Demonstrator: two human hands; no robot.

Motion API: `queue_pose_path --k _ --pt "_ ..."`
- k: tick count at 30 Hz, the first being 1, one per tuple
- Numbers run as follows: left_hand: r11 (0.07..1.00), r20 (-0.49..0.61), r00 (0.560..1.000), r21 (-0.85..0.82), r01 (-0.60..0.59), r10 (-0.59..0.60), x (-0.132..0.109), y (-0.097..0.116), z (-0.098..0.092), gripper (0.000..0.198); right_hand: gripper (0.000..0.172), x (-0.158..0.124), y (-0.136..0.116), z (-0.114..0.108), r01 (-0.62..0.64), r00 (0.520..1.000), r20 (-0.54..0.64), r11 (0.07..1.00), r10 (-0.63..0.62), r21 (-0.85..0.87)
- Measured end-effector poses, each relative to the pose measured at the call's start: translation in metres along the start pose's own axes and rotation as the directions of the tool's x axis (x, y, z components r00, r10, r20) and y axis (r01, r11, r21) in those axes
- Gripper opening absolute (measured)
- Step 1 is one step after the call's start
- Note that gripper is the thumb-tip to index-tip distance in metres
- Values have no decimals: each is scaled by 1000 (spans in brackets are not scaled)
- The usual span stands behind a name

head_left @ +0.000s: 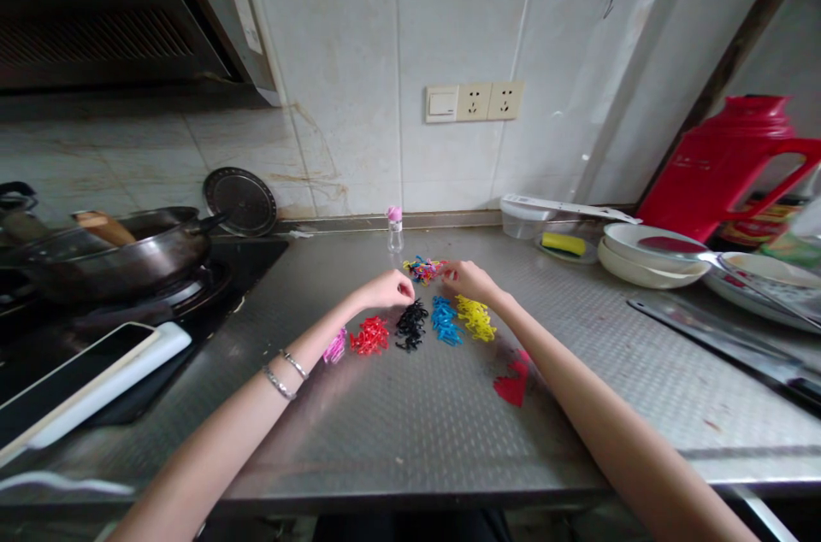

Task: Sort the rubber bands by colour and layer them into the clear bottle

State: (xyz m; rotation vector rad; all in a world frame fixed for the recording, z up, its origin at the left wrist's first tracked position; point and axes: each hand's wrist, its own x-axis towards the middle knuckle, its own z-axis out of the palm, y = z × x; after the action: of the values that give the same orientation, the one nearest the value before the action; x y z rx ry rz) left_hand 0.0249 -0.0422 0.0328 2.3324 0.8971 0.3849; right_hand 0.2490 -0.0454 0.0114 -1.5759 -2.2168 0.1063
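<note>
Small elastic bands lie on the metal counter, sorted by colour: pink bands (334, 346), red bands (369, 337), black bands (411, 325), blue bands (445, 321) and yellow bands (475, 318). Behind them is a mixed-colour pile of bands (423, 270). My left hand (388, 290) hovers at the top of the black pile, fingers curled together; what they hold, if anything, is too small to see. At the right edge of the mixed pile, my right hand (471, 279) has its fingers pinched, their contents unclear. A small clear bottle with a pink cap (394, 227) stands behind.
A red piece (511, 382) lies by my right forearm. On the right are a cleaver (724, 341), stacked bowls (654, 268), a yellow sponge (563, 244) and a red thermos (724, 170). To the left are a phone (83, 379) and a pan (121, 256) on the stove.
</note>
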Motion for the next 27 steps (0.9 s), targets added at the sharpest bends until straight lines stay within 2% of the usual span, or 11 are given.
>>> queue_pose_path --k 5,10,13,15,20,23,27 --pt "999 47 999 -42 12 -10 -2 6 1 15 31 -2 -13 1 157 988 3 987 -157 22" --pt "997 -33 999 -78 27 -29 0 -9 -13 14 26 -3 -25 0 253 967 38 967 -253 9" --pt "991 -111 991 -123 61 -75 -1 -26 -21 15 25 -4 -29 0 257 964 62 966 -257 4" --pt "979 -154 975 -150 135 -158 -4 -37 -26 17 24 -5 -29 1 265 962 64 964 -265 6" --pt "906 -191 900 -249 342 -392 -17 -64 -33 29 24 -4 -28 3 281 957 69 960 -282 11" --pt "871 -187 878 -326 368 -441 -23 -75 -35 30 25 -4 -28 2 273 959 69 962 -274 15" --pt "852 -176 882 -396 343 -437 -28 -80 -35 28 26 -3 -28 1 270 960 62 962 -272 32"
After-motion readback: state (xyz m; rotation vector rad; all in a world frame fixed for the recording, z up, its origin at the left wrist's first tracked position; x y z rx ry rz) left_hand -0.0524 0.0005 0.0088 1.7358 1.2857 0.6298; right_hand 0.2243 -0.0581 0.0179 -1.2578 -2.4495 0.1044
